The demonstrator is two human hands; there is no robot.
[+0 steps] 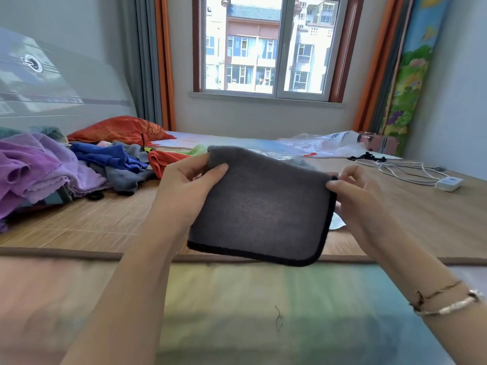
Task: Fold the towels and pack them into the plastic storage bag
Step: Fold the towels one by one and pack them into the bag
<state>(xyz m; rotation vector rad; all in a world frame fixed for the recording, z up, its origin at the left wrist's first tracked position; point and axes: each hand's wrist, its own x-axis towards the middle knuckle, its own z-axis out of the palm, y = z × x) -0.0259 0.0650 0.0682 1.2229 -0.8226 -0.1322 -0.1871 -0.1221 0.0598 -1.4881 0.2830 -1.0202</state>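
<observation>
While the left hand point(184, 185) pinches the grey towel's point(261, 209) top corner at 10 o'clock, the right hand point(353, 196) pinches its 2 o'clock corner, both wrists raised, holding it folded above the bed's bamboo mat point(105, 219). Loose towels point(110, 159) lie at 9 o'clock, the plastic bag point(329, 143) at 1 o'clock, under the window point(266, 46).

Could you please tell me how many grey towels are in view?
2: one grey towel held up by both hands, another lying crumpled in the pile at left. More may be hidden there.
</observation>
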